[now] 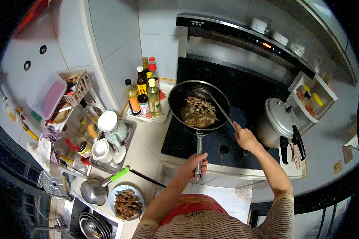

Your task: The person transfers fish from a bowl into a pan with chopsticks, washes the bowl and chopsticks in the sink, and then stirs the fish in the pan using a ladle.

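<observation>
A black wok (179, 99) with brownish stir-fried food (198, 113) sits on the black stove (223, 139). My left hand (194, 164) grips the end of the wok's metal handle (198, 149). My right hand (245, 138) holds the long handle of a metal spatula (219, 107), whose blade rests in the food at the back of the wok.
Several oil and sauce bottles (143, 93) stand in a white tray left of the wok. A pressure cooker (281, 119) sits at the right of the stove. On the counter lie a plate of cooked food (127, 203), a green-handled ladle (97, 189), and a tray with jars (111, 135).
</observation>
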The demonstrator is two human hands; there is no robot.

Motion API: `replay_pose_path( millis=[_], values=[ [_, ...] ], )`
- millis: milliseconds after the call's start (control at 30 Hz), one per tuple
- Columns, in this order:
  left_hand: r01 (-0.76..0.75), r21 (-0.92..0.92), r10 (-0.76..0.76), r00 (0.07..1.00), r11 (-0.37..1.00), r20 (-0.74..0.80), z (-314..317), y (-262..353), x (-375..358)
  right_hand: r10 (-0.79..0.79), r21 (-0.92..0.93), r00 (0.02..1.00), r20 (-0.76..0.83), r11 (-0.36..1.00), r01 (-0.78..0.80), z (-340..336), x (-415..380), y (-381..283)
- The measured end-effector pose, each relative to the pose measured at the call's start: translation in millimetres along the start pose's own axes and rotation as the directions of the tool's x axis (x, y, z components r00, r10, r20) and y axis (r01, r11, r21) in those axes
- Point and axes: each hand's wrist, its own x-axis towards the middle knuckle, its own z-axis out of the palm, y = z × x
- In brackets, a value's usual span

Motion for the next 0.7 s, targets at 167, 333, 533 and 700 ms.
replay_pose_path(
  millis=[167,333,533,700],
  values=[
    [-0.039,-0.022,0.039,0.999,0.999,0.021,-3,-4,5,0.093,0.378,0.947,0.307,0.902,-0.211,-51,-15,-36],
    [-0.035,-0.015,0.035,0.999,0.999,0.002,1,-3,2,0.148,0.52,0.94,0.307,0.801,-0.296,-56,-8,-20],
    [-0.015,0.016,0.016,0.998,1.0,-0.062,-1,-3,3,0.174,0.566,0.941,0.29,0.761,-0.316,-36,-4,-31],
    [-0.021,0.016,0.021,0.999,1.0,-0.046,2,-3,1,0.115,0.675,0.898,0.425,0.621,-0.399,-57,-10,-13]
  ],
)
